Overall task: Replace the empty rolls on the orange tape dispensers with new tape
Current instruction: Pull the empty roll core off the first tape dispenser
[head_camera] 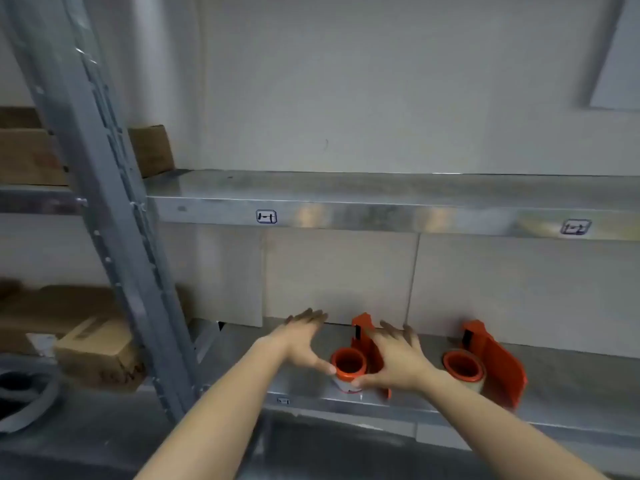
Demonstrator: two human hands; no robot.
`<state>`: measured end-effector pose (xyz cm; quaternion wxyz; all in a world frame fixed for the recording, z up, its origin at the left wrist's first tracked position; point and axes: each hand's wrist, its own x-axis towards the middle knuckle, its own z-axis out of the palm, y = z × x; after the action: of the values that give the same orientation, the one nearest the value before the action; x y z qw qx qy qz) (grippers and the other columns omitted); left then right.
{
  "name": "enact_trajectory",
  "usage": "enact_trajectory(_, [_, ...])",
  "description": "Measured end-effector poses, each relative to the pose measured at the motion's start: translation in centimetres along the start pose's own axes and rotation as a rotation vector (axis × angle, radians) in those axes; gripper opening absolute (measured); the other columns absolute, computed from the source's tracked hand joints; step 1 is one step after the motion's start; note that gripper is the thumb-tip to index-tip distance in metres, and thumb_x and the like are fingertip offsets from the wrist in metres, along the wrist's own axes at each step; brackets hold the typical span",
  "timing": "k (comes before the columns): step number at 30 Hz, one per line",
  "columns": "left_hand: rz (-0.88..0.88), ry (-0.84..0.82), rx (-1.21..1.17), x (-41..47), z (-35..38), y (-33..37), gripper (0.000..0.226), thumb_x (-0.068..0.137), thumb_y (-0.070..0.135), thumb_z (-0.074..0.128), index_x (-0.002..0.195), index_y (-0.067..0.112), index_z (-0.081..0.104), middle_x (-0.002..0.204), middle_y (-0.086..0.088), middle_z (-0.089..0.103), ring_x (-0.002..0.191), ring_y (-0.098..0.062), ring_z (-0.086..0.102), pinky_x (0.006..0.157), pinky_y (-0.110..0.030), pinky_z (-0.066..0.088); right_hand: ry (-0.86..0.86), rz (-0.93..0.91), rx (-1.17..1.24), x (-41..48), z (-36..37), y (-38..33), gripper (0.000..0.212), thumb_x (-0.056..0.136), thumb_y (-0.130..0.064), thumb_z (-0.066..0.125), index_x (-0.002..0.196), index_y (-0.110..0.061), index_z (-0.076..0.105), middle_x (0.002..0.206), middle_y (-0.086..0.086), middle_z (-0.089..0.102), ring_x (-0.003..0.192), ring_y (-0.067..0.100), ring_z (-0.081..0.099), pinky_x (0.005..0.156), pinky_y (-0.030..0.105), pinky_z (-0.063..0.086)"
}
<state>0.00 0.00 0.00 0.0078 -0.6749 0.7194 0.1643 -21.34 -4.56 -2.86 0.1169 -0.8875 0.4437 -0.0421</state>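
You are closing both hands, left hand [300, 344] and right hand [394, 363], fingers spread and gripping nothing, around the near dispenser [360, 355] on the shelf [571, 403]. The second dispenser [485, 362] is standing to its right. Next, probably, you are needing a firm grip to lift it.

A storeroom or warehouse bay.
Galvanised metal shelving [381, 202] with a perforated upright [104, 188] carries small location labels [266, 216], and cardboard boxes [100, 355] sit on neighbouring shelves against a bare wall [381, 81].

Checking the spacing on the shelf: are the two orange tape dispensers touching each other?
Apart. The head view shows bare metal shelf between the left dispenser and the right dispenser.
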Motion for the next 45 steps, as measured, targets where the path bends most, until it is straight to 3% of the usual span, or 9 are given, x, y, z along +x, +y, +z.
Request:
enact_trajectory(12, [-0.045, -0.022, -0.209, 5.2, 9.1, -2.3, 0.114, 0.064, 0.051, 0.082, 0.154, 0.020, 0.018, 0.161, -0.003, 0.021, 0.148, -0.024, 0.021, 0.121, -0.041, 0.020, 0.091, 0.091, -0.152, 2.0, 6.1, 0.7, 0.092, 0.062, -0.067, 0.065, 0.140, -0.034, 0.029, 0.146, -0.005, 0.040, 0.146, 0.020, 0.007, 0.108, 0.059, -0.020])
enact_trajectory(15, [-0.026, 0.025, -0.263, 6.8, 9.8, -2.7, 0.095, 0.051, 0.061, 0.081, 0.133, 0.028, 0.046, 0.135, 0.003, 0.052, 0.127, -0.021, 0.048, 0.111, -0.042, 0.036, 0.094, 0.136, -0.243, 2.9, 6.5, 0.7, 0.084, 0.062, -0.073, 0.060, 0.133, -0.031, 0.042, 0.139, -0.003, 0.050, 0.145, 0.019, 0.010, 0.106, 0.059, -0.024])
enact_trajectory(22, [0.007, 0.092, -0.407, 7.5, 8.8, -2.7, 0.062, 0.060, 0.040, 0.087, 0.115, 0.023, 0.065, 0.118, 0.004, 0.066, 0.110, -0.016, 0.060, 0.098, -0.031, 0.044, 0.090, 0.214, -0.140, 4.3, 6.2, 0.4, 0.063, 0.062, -0.076, 0.057, 0.107, -0.032, 0.061, 0.117, -0.007, 0.064, 0.142, 0.017, 0.019, 0.107, 0.057, -0.020])
enact_trajectory(24, [-0.001, 0.111, -0.423, 7.5, 7.8, -3.0, 0.062, 0.059, 0.042, 0.087, 0.114, 0.027, 0.065, 0.117, 0.007, 0.067, 0.113, -0.016, 0.060, 0.102, -0.034, 0.042, 0.106, 0.226, -0.038, 4.4, 5.2, 0.1, 0.058, 0.064, -0.072, 0.059, 0.108, -0.036, 0.058, 0.118, -0.011, 0.063, 0.141, 0.015, 0.024, 0.109, 0.058, -0.016])
enact_trajectory(29, [-0.037, 0.142, -0.378, 6.9, 2.9, -2.9, 0.067, 0.064, 0.040, 0.084, 0.125, 0.033, 0.058, 0.127, 0.008, 0.062, 0.122, -0.014, 0.054, 0.110, -0.034, 0.035, 0.183, 0.175, 0.011, 5.5, 2.3, -1.0, 0.074, 0.070, -0.066, 0.059, 0.136, -0.042, 0.036, 0.146, -0.015, 0.041, 0.146, 0.008, 0.004, 0.111, 0.056, -0.013])
enact_trajectory(33, [-0.071, 0.192, -0.380, 5.8, -0.2, -3.3, 0.083, 0.064, 0.044, 0.085, 0.137, 0.030, 0.048, 0.142, 0.009, 0.051, 0.135, -0.014, 0.043, 0.120, -0.040, 0.018, 0.249, 0.165, 0.103, 5.9, -0.2, -2.3, 0.072, 0.070, -0.064, 0.062, 0.132, -0.032, 0.043, 0.142, -0.014, 0.045, 0.145, 0.005, 0.007, 0.113, 0.050, -0.010])
enact_trajectory(38, [-0.047, 0.237, -0.403, 4.1, -2.9, -2.4, 0.095, 0.050, 0.058, 0.080, 0.136, 0.036, 0.048, 0.137, 0.012, 0.057, 0.134, -0.008, 0.044, 0.121, -0.039, -0.002, 0.369, 0.152, 0.243, 4.4, -2.6, -3.3, 0.072, 0.064, -0.060, 0.067, 0.128, -0.030, 0.049, 0.138, -0.012, 0.051, 0.144, 0.005, 0.016, 0.113, 0.042, -0.003])
enact_trajectory(42, [0.088, 0.247, -0.563, 3.5, -3.7, -0.2, 0.080, 0.047, 0.041, 0.089, 0.122, 0.037, 0.062, 0.125, 0.011, 0.066, 0.119, -0.008, 0.057, 0.115, -0.038, 0.034, 0.446, 0.173, 0.259, 2.2, -4.1, -2.4, 0.070, 0.062, -0.060, 0.072, 0.123, -0.034, 0.053, 0.131, -0.008, 0.056, 0.137, 0.011, 0.034, 0.110, 0.040, 0.011])
enact_trajectory(45, [0.182, 0.253, -0.589, 3.5, -3.7, 2.6, 0.074, 0.051, 0.026, 0.094, 0.120, 0.033, 0.066, 0.115, 0.014, 0.068, 0.109, -0.005, 0.061, 0.097, -0.021, 0.046, 0.478, 0.209, 0.257, -0.6, -5.4, -0.6, 0.074, 0.054, -0.067, 0.068, 0.118, -0.032, 0.055, 0.120, -0.009, 0.061, 0.122, 0.015, 0.050, 0.107, 0.039, 0.019])
